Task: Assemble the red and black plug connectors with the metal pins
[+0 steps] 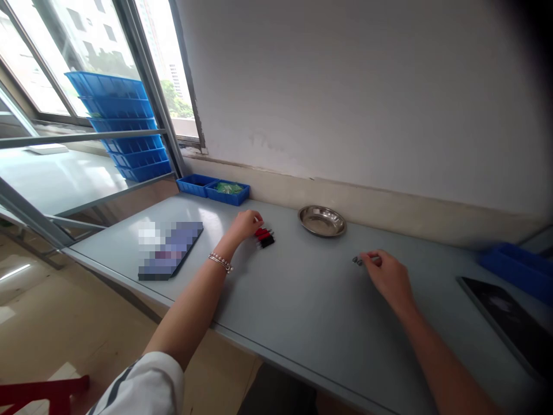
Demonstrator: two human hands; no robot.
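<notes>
Right grip (387, 278) is closed, thumb and fingers pinching a small dark tapered piece (361, 260) whose tip pokes out past the fingers, toward the left. It sits over the middle of the grey surface (302, 302), nearer the back wall than the front edge. Left grip (245, 225) is loosely curled, its fingertips just beside a small bunch of red-and-black pieces (264, 237); whether it holds anything is hidden. A beaded bracelet (220, 262) circles that wrist.

Judging by the hands, the step in hand seems to be handling these small pieces singly, one pinched and the others within reach of the left hand. With a piece this small, any setting down calls for a slow, controlled loosening of the fingers.

Between the hands, near the back edge, sits a round steel dish (322, 221), its polished inside catching the light. Toward the back left corner stand two shallow blue plastic trays: the nearer tray (227, 195) holds something green (227, 187), and the contents of the farther tray (194, 184) are too dark to tell. Another blue tray (518, 272) sits at the right end, beside a dark tablet (503, 320).
</notes>
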